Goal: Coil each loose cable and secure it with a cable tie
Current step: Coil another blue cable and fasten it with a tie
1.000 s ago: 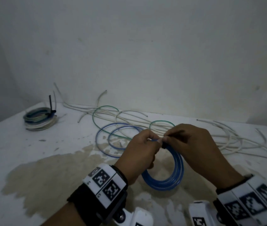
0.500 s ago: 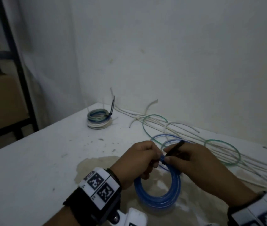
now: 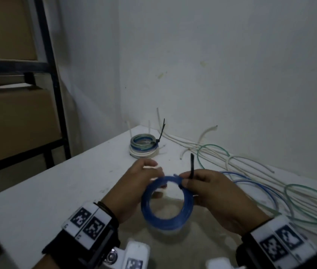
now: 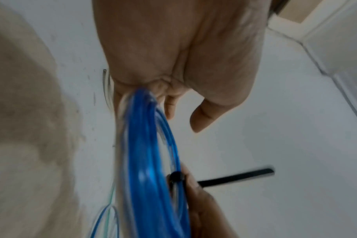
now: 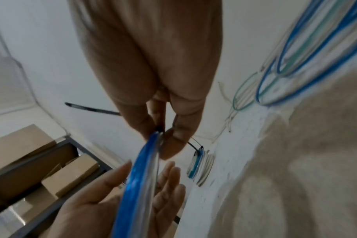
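Blue coil (image 3: 167,204) held up above surface (image 3: 37,200). Right hand (image 3: 214,193) pinches coil at black tie (image 3: 192,167); left hand (image 3: 134,188) fingers straight, cradling coil's far side.

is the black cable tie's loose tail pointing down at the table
No, the black plastic cable tie pinched by the right hand on the blue coiled cable sticks upward.

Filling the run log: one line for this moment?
step: tie on blue cable coil | right hand: pinches black cable tie | left hand: open, supports coil | tail untrimmed
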A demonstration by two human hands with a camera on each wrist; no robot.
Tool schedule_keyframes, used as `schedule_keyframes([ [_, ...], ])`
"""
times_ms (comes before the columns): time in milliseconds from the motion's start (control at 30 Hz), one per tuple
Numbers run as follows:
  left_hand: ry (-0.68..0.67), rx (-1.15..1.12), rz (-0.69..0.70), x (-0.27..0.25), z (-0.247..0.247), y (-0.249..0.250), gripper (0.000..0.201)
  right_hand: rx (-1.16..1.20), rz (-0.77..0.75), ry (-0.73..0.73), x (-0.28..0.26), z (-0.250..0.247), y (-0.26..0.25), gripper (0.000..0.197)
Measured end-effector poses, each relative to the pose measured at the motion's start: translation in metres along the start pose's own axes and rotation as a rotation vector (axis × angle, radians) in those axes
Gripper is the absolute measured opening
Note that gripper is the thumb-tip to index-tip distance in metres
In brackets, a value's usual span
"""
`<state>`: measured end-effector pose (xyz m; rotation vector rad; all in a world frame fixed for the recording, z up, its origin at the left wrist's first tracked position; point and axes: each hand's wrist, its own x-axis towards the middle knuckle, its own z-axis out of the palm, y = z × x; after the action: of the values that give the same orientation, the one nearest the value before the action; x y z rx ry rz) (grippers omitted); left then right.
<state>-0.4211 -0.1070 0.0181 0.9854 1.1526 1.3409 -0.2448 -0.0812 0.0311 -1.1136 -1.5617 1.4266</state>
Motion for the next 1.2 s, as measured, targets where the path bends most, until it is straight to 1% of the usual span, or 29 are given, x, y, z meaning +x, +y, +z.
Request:
schedule_keyframes([
  [67,0.156,-0.132,0.040,0.003,-0.010,0.001,0.011,0.194,-0.059,0.145,0.011,0.003,0.006,0.012],
  [100,0.210,-0.210,0.018,0.002,-0.012,0.000,0.016,0.282,-0.093,0.234,0.016,0.004,0.008,0.011],
  [133,0.231,-0.274,-0.043,0.000,-0.011,-0.002,0.021,0.355,-0.122,0.321,0.022,0.006,0.010,0.010],
  [167,0.209,-0.315,-0.123,-0.003,-0.007,-0.004,0.024,0.412,-0.147,0.397,0.027,0.009,0.010,0.010],
  [200,0.159,-0.322,-0.201,-0.006,0.000,-0.007,0.025,0.450,-0.165,0.459,0.032,0.014,0.010,0.009],
  [233,0.103,-0.290,-0.252,-0.009,0.007,-0.010,0.026,0.461,-0.181,0.502,0.036,0.020,0.010,0.007],
  [267,0.064,-0.236,-0.259,-0.009,0.014,-0.014,0.024,0.435,-0.198,0.531,0.040,0.027,0.011,0.005],
  [300,0.057,-0.194,-0.223,-0.009,0.020,-0.015,0.023,0.357,-0.224,0.553,0.042,0.033,0.011,0.003],
  [367,0.093,-0.193,-0.101,-0.003,0.026,-0.014,0.025,0.118,-0.294,0.569,0.043,0.046,0.012,0.008],
  [400,0.119,-0.220,-0.062,0.001,0.026,-0.012,0.027,0.016,-0.339,0.562,0.042,0.051,0.012,0.010],
  [500,0.170,-0.372,-0.057,0.012,0.019,-0.005,0.026,-0.170,-0.436,0.514,0.040,0.062,0.012,0.015],
  [567,0.207,-0.381,-0.070,0.018,0.010,-0.004,0.024,-0.249,-0.444,0.461,0.042,0.065,0.013,0.013],
  [633,0.238,-0.382,-0.062,0.026,-0.001,0.000,0.019,-0.280,-0.420,0.359,0.045,0.064,0.015,0.014],
  [700,0.279,-0.376,-0.073,0.036,-0.014,0.007,0.015,-0.299,-0.348,0.239,0.048,0.058,0.018,0.028],
  [733,0.295,-0.361,-0.084,0.043,-0.022,0.011,0.013,-0.293,-0.305,0.211,0.050,0.054,0.020,0.032],
  [767,0.304,-0.345,-0.089,0.051,-0.031,0.015,0.012,-0.276,-0.260,0.206,0.052,0.048,0.022,0.030],
  [867,0.315,-0.262,-0.090,0.082,-0.057,0.024,0.010,-0.199,-0.107,0.254,0.061,0.029,0.035,0.016],
  [933,0.291,-0.174,-0.112,0.104,-0.071,0.028,0.010,-0.058,0.030,0.288,0.067,0.017,0.045,0.007],
  [1000,0.246,-0.081,-0.145,0.123,-0.079,0.031,0.010,0.115,0.145,0.289,0.072,0.009,0.052,0.007],
  [1100,0.185,0.055,-0.178,0.144,-0.081,0.034,0.011,0.240,0.216,0.296,0.078,-0.001,0.061,0.011],
  [1200,0.175,0.147,-0.175,0.159,-0.078,0.035,0.010,0.313,0.238,0.320,0.082,-0.004,0.068,0.011],
])
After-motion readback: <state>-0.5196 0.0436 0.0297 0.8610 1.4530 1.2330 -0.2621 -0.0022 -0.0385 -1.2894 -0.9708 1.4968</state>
